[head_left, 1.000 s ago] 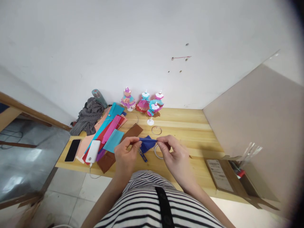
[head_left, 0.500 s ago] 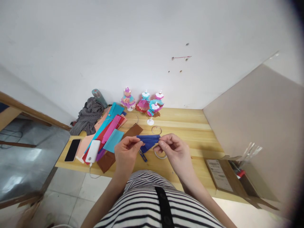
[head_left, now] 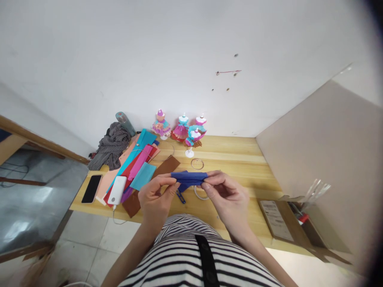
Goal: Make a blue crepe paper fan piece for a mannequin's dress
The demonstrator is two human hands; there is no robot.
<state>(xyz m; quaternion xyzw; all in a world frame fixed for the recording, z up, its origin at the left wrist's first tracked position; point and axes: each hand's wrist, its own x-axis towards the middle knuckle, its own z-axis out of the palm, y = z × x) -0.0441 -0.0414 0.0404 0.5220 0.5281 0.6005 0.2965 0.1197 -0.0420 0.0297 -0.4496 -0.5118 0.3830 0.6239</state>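
Observation:
A folded strip of dark blue crepe paper (head_left: 190,177) is stretched level between my two hands above the table. My left hand (head_left: 157,197) pinches its left end between thumb and fingers. At the other end, my right hand (head_left: 229,197) grips it the same way. Beneath the strip, partly covered, lie small blue thread snips (head_left: 180,196) and a white ring (head_left: 201,193). A thin wire ring (head_left: 197,163) rests just beyond. Small dress forms in ruffled paper skirts, such as the pink and blue one (head_left: 181,129), stand against the wall.
Coloured paper sheets, among them a light blue one (head_left: 143,177), are heaped on the left of the table. A white power bank (head_left: 117,190) and a phone (head_left: 92,189) lie near them. Behind are a striped cloth (head_left: 110,147) and a bottle (head_left: 125,123). An open cardboard box (head_left: 277,219) sits right.
My hands have moved slightly apart, drawing the blue strip out wider. It now looks narrower, and less of its loose part hangs below.

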